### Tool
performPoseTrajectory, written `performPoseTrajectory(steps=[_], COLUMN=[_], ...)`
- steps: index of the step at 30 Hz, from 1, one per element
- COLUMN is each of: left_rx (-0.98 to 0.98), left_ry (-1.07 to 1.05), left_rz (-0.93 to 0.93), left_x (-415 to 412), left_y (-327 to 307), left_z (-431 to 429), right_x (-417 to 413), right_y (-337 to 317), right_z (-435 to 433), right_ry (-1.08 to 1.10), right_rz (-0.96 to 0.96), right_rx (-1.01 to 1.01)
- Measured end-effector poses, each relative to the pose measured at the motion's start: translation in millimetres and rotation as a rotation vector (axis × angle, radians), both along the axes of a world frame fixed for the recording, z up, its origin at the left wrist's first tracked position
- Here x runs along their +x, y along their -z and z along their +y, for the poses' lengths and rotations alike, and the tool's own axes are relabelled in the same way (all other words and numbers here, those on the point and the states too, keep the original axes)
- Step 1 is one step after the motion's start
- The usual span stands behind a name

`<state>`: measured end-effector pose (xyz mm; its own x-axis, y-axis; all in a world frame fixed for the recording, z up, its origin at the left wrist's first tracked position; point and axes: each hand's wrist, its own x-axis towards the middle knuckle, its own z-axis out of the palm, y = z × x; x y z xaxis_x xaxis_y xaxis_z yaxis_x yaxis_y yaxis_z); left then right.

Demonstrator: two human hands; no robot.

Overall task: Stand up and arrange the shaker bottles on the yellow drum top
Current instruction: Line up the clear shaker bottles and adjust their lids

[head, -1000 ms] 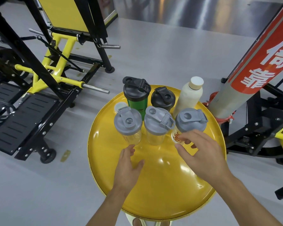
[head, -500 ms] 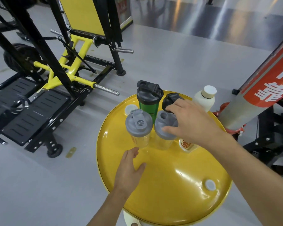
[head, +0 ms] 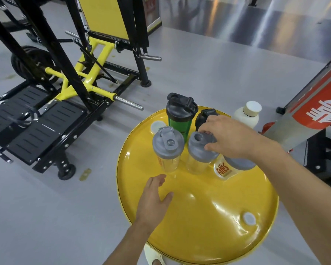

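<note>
— Six bottles are seen upright on the drum top (head: 199,217): green shaker (head: 180,119), black shaker (head: 203,118), white bottle (head: 246,116), three grey-lidded shakers. Where are the hands placed?
— Right hand (head: 231,139) is laid on the middle shaker (head: 199,152), lid pinched by fingertips. Left hand (head: 153,197) is held open, fingers spread, near the left shaker (head: 167,148), nothing gripped. Printed shaker (head: 227,169) is partly hidden under the right wrist

Two bare forearms, no sleeves in view

The left hand (head: 153,196) and right hand (head: 231,138) wear no gloves, rings or watch; both forearms are uncovered to the frame's edge.
</note>
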<state>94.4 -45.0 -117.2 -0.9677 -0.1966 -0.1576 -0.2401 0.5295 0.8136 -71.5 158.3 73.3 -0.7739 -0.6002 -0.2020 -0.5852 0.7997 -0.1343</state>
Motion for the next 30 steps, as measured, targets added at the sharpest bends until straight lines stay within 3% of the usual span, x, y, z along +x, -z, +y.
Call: performPoseTrajectory(steps=[30], left_rx=[0.011], left_ry=[0.030], left_rz=[-0.027], left_x=[-3], left_y=[4], left_z=[4], right_x=[-9], right_y=[10], right_z=[11], right_ry=[-0.107], right_rz=[-0.148], right_rx=[-0.164])
